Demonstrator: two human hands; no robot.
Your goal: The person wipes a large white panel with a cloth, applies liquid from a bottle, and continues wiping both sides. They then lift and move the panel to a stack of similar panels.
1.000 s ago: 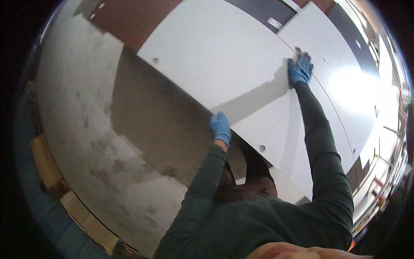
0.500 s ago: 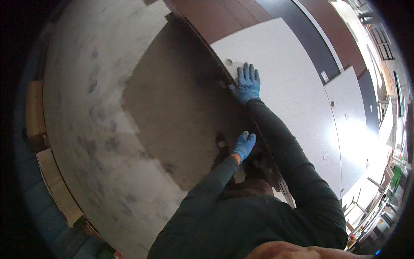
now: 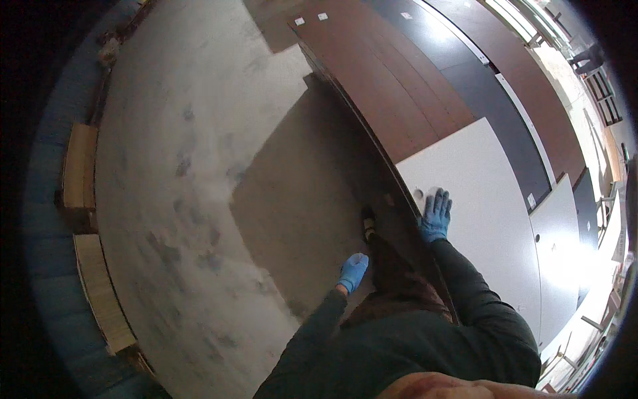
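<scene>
My right hand (image 3: 436, 216), in a blue glove with darker fingertips, lies flat with its fingers stretched out on a large white panel (image 3: 475, 199). It rests at the panel's left edge, just below a round mark or hole. My left hand (image 3: 353, 271), also gloved in blue, hangs in the air left of the stack, over the shaded floor. Its fingers are curled closed, and no object shows in them, though the palm is hidden. Under the white panel lie brown panels (image 3: 392, 80) and a dark panel (image 3: 458, 73).
A smaller white panel (image 3: 558, 246) adjoins on the right, shining with glare. Grey, stained concrete floor (image 3: 179, 199) spreads to the left. Cardboard-coloured blocks (image 3: 80, 166) line its far left side. Metal racks (image 3: 601, 100) stand at the far right, with a person (image 3: 588, 58) near them.
The view has shifted, so the stack sits lower and further right. My left hand has moved away from the stack's edge. My right hand stays flat beside the round mark.
</scene>
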